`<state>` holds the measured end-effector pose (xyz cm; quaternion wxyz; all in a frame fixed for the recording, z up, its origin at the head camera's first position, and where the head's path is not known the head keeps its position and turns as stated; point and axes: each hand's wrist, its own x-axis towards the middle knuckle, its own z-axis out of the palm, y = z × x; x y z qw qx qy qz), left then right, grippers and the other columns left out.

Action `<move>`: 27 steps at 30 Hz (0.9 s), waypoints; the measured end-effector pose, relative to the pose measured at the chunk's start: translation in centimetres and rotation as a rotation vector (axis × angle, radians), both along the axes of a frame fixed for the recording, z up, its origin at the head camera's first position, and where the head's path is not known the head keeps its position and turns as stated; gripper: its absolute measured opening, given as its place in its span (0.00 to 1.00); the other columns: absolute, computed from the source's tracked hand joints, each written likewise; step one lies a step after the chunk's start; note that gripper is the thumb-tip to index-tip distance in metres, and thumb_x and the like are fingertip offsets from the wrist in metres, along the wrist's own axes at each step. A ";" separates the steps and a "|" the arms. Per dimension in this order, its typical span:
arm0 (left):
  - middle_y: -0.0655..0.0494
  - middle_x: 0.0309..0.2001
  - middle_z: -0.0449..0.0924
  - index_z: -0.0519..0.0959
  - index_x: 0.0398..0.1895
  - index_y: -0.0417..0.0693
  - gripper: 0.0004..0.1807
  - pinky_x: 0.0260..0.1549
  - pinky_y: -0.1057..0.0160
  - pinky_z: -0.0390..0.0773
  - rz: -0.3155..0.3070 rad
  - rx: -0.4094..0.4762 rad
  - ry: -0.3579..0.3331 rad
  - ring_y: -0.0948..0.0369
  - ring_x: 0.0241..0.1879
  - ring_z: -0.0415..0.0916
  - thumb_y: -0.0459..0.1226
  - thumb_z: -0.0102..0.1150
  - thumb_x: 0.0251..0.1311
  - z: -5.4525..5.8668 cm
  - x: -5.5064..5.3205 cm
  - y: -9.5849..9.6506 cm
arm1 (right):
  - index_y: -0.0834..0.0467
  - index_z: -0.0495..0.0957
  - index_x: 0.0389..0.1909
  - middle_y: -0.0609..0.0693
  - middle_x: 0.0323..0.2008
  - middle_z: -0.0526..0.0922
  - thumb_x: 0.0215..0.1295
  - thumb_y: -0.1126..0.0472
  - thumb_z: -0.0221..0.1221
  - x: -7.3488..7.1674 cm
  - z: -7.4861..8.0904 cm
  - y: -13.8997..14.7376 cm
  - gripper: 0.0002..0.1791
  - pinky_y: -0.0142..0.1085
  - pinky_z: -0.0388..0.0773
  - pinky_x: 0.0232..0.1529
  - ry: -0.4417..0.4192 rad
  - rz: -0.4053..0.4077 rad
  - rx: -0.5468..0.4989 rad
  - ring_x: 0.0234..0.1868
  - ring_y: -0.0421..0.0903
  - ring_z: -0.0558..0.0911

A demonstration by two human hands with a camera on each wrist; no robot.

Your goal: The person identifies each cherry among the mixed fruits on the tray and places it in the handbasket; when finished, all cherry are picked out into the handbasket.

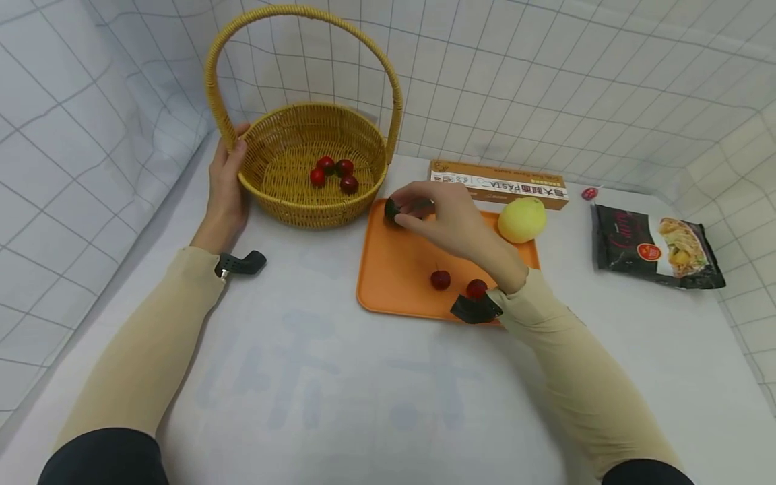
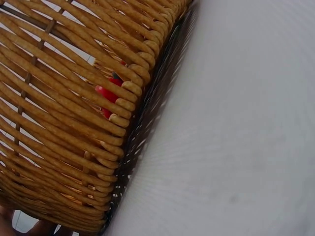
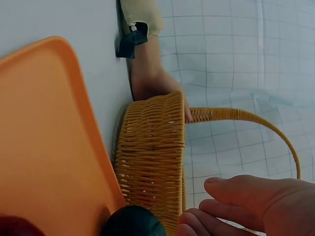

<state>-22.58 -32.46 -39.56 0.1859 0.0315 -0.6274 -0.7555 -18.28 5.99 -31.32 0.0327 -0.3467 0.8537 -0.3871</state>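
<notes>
At the left, my left hand [image 1: 227,180] grips the side of a yellow wicker basket [image 1: 315,212], its thumb by the rim where the tall handle joins. Several small red fruits, like cherries [image 1: 348,184], lie inside. My right hand [image 1: 451,215] is above the left part of an orange tray [image 1: 394,283]. Its thumb and fingers are apart, close to a dark green roundish fruit [image 1: 391,211]. In the right wrist view, that dark fruit [image 3: 133,223] shows beside the fingertips, near the tray's edge. Two dark red cherries [image 1: 440,279] lie near the tray's front edge.
A yellow-green round fruit [image 1: 522,220] is on the tray's right part. Behind the tray lies a long pasta box [image 1: 500,183]. Farther right are a small red item [image 1: 589,193] and a black curry packet [image 1: 657,248]. White gridded cloth [image 1: 485,81] rises behind.
</notes>
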 end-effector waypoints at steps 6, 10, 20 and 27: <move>0.58 0.69 0.71 0.73 0.73 0.60 0.27 0.66 0.65 0.60 -0.001 -0.013 -0.002 0.59 0.68 0.65 0.52 0.55 0.74 -0.1 0.0 -0.2 | 0.61 0.85 0.56 0.55 0.51 0.89 0.71 0.59 0.68 0.8 -0.7 2.7 0.16 0.47 0.84 0.57 -0.010 0.006 0.053 0.52 0.49 0.87; 0.58 0.69 0.71 0.73 0.74 0.60 0.27 0.66 0.64 0.60 -0.005 -0.022 0.001 0.59 0.68 0.64 0.53 0.55 0.74 -0.1 0.0 -0.1 | 0.58 0.86 0.56 0.55 0.52 0.89 0.71 0.58 0.68 1.2 -1.1 4.0 0.16 0.48 0.84 0.57 -0.026 -0.002 0.079 0.52 0.48 0.87; 0.57 0.67 0.72 0.74 0.73 0.58 0.28 0.65 0.65 0.60 -0.008 0.018 0.012 0.59 0.67 0.65 0.52 0.58 0.73 -0.1 -0.1 0.2 | 0.58 0.85 0.58 0.54 0.53 0.89 0.71 0.57 0.69 1.7 -2.5 6.1 0.17 0.50 0.84 0.57 -0.094 -0.008 0.054 0.53 0.46 0.86; 0.57 0.67 0.72 0.75 0.72 0.58 0.26 0.65 0.66 0.60 0.011 0.018 0.014 0.59 0.68 0.65 0.51 0.57 0.73 0.0 0.0 0.2 | 0.55 0.87 0.53 0.45 0.47 0.90 0.69 0.55 0.71 1.3 -3.3 6.9 0.15 0.46 0.84 0.57 -0.172 0.034 0.121 0.50 0.41 0.86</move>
